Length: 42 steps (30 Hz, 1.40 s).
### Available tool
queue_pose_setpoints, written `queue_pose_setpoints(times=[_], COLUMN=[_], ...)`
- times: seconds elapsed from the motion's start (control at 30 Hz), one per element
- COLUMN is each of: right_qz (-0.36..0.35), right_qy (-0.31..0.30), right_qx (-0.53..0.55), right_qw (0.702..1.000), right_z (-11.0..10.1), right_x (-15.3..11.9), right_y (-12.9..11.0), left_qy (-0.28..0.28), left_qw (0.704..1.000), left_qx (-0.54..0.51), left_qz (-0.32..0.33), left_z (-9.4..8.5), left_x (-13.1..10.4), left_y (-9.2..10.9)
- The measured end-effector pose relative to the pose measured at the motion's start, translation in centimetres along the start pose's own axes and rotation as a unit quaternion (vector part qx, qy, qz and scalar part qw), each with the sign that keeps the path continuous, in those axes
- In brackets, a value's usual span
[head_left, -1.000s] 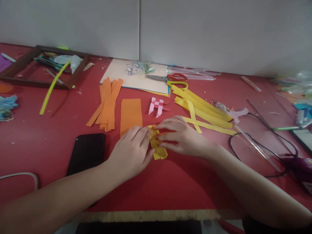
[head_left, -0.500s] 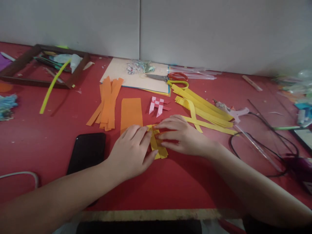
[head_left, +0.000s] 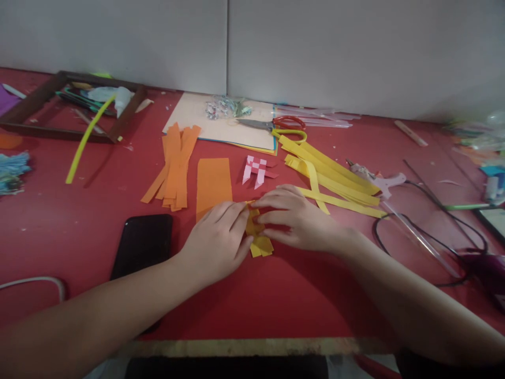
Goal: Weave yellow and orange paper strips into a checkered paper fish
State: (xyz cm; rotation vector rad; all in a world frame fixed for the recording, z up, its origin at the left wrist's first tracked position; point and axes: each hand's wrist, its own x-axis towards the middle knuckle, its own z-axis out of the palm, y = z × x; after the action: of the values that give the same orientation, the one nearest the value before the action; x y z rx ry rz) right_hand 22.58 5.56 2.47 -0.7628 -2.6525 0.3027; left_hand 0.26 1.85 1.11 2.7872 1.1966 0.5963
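Yellow paper strips (head_left: 261, 246) lie on the red table between my hands, with an orange strip part (head_left: 253, 223) showing among them. My left hand (head_left: 219, 239) grips their left side, its fingers close together and thumb along the lower edge. From the right, my right hand (head_left: 294, 218) holds the strips with bent, slightly parted fingertips. Much of the paper is hidden under the fingers. Just beyond is a small woven pink and red paper piece (head_left: 255, 169). An orange paper rectangle (head_left: 213, 181) reaches partly beneath my left hand.
Orange strips (head_left: 175, 168) lie at left, loose yellow strips (head_left: 335, 176) at right. Scissors (head_left: 276, 125) rest on paper sheets (head_left: 185, 118) at the back. A phone (head_left: 144, 245) sits by my left forearm. A glue gun (head_left: 381, 184) with black cable, and a wooden frame (head_left: 47, 131), flank the work.
My left fingers have edged right over the strips, covering more of the yellow. More orange shows between my hands. My right hand is nearly still.
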Motion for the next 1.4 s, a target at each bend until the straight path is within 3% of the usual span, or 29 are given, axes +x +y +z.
queue_pose_setpoints(times=[0.27,0.6,0.83,1.13,1.4], right_qz=[0.011,0.066,0.238,0.291,0.299], right_qy=[-0.004,-0.004,0.108,-0.085,-0.122], right_qx=[0.004,0.077,0.053,0.051,0.074], right_qw=[1.0,0.995,0.964,0.952,0.944], right_z=[0.0,-0.1,-0.4,-1.2,-1.4], right_x=[0.0,0.2,0.4,2.2,3.2], right_y=[0.1,-0.3,0.6,2.6,1.7], left_qy=[0.058,0.033,0.029,0.01,-0.004], left_qw=[0.996,0.998,0.998,0.999,0.999], left_qx=[-0.017,-0.036,-0.022,-0.019,0.0], left_qz=[0.061,0.04,0.049,0.044,0.042], left_z=[-0.2,0.3,0.3,0.7,0.6], left_x=[-0.2,-0.3,-0.2,-0.4,-0.5], left_y=[0.4,0.3,0.3,0.3,0.4])
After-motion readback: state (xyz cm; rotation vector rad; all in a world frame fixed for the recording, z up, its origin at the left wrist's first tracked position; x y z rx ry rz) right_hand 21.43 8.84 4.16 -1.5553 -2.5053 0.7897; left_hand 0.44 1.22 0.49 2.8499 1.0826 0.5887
